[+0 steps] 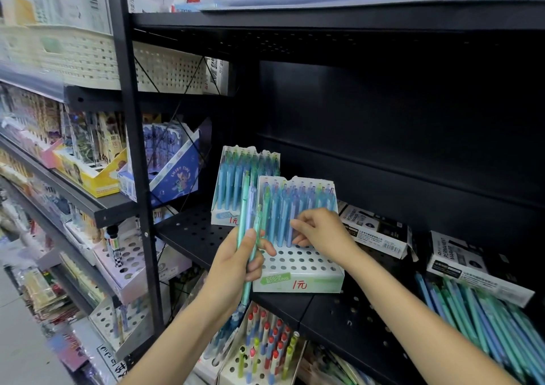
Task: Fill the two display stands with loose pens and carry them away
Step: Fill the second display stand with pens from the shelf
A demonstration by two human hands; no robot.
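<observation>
left hand (pixel 236 262) grips loose pens (pixel 250 222); right hand (pixel 320 231) touches pens in near stand (pixel 298 269).

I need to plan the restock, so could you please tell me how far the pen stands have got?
Back stand looks full. Front stand has its rear rows filled, its front holes empty. Left hand grips spare pens; right hand is at a seated pen. Loose pens remain, and neither stand has been carried away.
</observation>
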